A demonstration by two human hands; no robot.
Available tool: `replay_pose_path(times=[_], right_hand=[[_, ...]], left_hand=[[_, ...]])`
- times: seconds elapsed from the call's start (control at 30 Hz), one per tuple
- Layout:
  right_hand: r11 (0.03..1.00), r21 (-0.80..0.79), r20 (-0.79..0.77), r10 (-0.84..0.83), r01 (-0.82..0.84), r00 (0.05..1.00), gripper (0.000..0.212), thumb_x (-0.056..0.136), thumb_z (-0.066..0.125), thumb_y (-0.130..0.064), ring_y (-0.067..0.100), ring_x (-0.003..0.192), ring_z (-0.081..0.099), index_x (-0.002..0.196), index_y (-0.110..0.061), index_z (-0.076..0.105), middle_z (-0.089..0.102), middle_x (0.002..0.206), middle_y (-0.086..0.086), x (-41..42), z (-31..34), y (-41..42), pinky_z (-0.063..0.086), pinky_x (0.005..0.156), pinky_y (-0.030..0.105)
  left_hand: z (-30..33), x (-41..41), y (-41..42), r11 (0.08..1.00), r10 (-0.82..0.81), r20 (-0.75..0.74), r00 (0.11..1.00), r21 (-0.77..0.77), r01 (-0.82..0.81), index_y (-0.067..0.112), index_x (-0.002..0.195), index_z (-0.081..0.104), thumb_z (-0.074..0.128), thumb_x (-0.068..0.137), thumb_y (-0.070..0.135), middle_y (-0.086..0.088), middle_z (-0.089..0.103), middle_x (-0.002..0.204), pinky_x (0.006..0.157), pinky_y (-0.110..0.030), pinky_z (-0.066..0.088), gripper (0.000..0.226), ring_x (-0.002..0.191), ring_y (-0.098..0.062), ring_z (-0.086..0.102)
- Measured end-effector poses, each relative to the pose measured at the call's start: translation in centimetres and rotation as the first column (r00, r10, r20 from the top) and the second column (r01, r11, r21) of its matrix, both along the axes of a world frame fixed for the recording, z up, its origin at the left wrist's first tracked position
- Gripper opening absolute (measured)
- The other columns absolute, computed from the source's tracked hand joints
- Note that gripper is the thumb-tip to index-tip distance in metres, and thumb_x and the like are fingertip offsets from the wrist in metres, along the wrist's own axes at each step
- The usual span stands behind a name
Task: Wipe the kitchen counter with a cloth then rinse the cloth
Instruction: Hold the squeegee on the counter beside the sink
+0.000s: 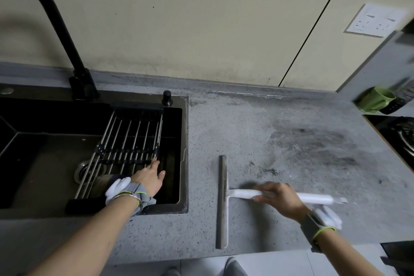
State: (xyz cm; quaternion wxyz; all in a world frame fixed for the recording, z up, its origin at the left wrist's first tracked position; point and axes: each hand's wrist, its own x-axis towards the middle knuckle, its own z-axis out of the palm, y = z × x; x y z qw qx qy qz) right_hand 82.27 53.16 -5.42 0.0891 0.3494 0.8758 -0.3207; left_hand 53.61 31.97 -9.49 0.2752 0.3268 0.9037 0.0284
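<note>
A white squeegee [224,199] on the worktop [280,141] is gripped by the right hand [280,199]; at nine o'clock, the left hand [149,178], fingers relaxed, is extended over the sink [186,152].

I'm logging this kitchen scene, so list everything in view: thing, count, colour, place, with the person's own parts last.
counter: one, speckled grey with dark smudges, right of the sink
sink: one, black, left
tap: one, black, behind the sink
knob: one, black, sink's back right corner
rack: one, metal rods with black ends, across the sink
squeegee: one, grey blade, white handle, flat on the counter
mug: one, green, far right
hob: one, black, right edge
socket: one, white, on the wall
left hand: open, reaching over the rack
right hand: gripping the squeegee handle
</note>
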Motion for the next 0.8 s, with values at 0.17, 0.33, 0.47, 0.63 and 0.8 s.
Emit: replay_pose_path(times=[0.17, 0.33, 0.47, 0.63, 0.8], right_hand=[[0.991, 0.063, -0.037, 0.122, -0.120, 0.992, 0.033, 0.082, 0.064, -0.046, 0.002, 0.082, 0.051, 0.113, -0.036, 0.065, 0.056, 0.087, -0.023, -3.4, -0.7, -2.1, 0.027, 0.084, 0.027], [0.979, 0.071, -0.078, 0.196, -0.191, 0.977, 0.031, 0.082, 0.063, -0.050, 0.003, 0.082, 0.050, 0.111, -0.040, 0.065, 0.055, 0.085, -0.021, -4.5, -0.8, -3.1, 0.021, 0.079, 0.026], [0.998, -0.011, -0.104, 0.067, -0.068, 0.992, 0.031, 0.078, 0.067, -0.043, -0.007, 0.064, 0.049, 0.109, -0.038, 0.065, 0.062, 0.088, -0.018, -2.8, -0.1, -1.9, 0.037, 0.072, 0.020], [0.991, 0.003, -0.120, -0.131, 0.133, 0.984, 0.028, 0.076, 0.072, -0.034, 0.002, 0.048, 0.051, 0.099, -0.047, 0.062, 0.066, 0.084, -0.018, 1.7, 0.9, 1.4, 0.038, 0.046, 0.012], [0.968, 0.064, -0.097, -0.234, 0.241, 0.967, 0.025, 0.073, 0.073, -0.041, 0.003, 0.043, 0.049, 0.075, -0.063, 0.061, 0.067, 0.071, -0.028, 5.0, 1.5, 3.7, 0.034, 0.043, 0.014]], left_hand=[[0.0, 0.0, -0.1, 1.000, -0.012, -0.005, 1.000, -0.001, 0.012, 0.017, 0.151, 0.014, 0.025, 0.102, 0.038, 0.000, 0.015, 0.159, 0.104, -0.034, 0.038, 0.054, 0.134, -0.029, 0.040], [-0.2, -0.2, -0.2, 1.000, -0.023, 0.001, 1.000, -0.001, 0.023, 0.018, 0.151, 0.015, 0.025, 0.102, 0.038, 0.002, 0.013, 0.159, 0.102, -0.034, 0.039, 0.053, 0.132, -0.030, 0.042], [-0.2, -0.3, -0.2, 1.000, -0.028, 0.003, 1.000, 0.001, 0.028, 0.019, 0.151, 0.015, 0.025, 0.102, 0.038, 0.002, 0.013, 0.159, 0.101, -0.035, 0.040, 0.053, 0.132, -0.030, 0.042], [-0.4, -0.3, -0.2, 0.999, -0.038, -0.015, 0.999, -0.006, 0.038, 0.018, 0.151, 0.015, 0.025, 0.102, 0.039, 0.001, 0.015, 0.159, 0.099, -0.033, 0.040, 0.053, 0.131, -0.030, 0.043], [-0.5, -0.5, -0.2, 0.999, -0.043, -0.014, 0.999, -0.011, 0.043, 0.020, 0.151, 0.015, 0.025, 0.102, 0.040, 0.001, 0.016, 0.159, 0.098, -0.033, 0.041, 0.053, 0.131, -0.029, 0.044]])
